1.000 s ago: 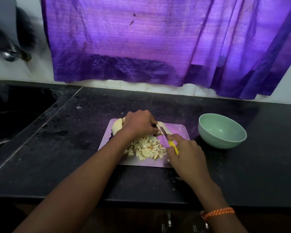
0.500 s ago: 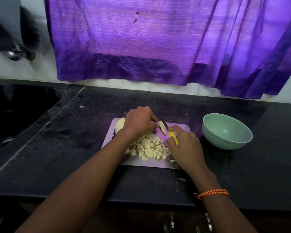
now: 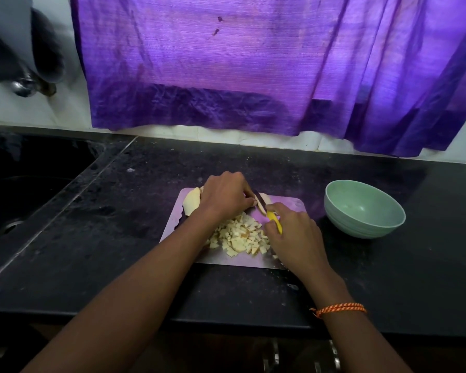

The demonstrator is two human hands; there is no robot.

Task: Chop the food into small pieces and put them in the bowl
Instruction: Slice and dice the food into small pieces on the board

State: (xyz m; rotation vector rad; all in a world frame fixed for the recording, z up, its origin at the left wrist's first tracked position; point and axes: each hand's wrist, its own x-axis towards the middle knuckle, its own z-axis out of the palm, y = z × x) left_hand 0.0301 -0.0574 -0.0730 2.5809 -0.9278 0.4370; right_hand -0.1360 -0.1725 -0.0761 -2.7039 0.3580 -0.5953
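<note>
Our left hand (image 3: pixel 225 195) curls over the uncut food (image 3: pixel 192 201) at the far left of the cutting board (image 3: pixel 293 204), pinning it as it did a second ago. Our right hand (image 3: pixel 293 232) grips the yellow-handled knife (image 3: pixel 269 211), whose blade now lies lower against a slice than half a second back. The chopped pile (image 3: pixel 240 236) lies near us; the bowl (image 3: pixel 363 208), to the right, holds nothing, so we judge chopping unfinished.

table (image 3: pixel 388 278): dark polished stone, speckled, glossy
curtain (image 3: pixel 226 63): purple woven cloth, creased, matt
bowl (image 3: pixel 361 227): pale green, smooth, matt
cutting board (image 3: pixel 293 204): smooth, faint sheen
</note>
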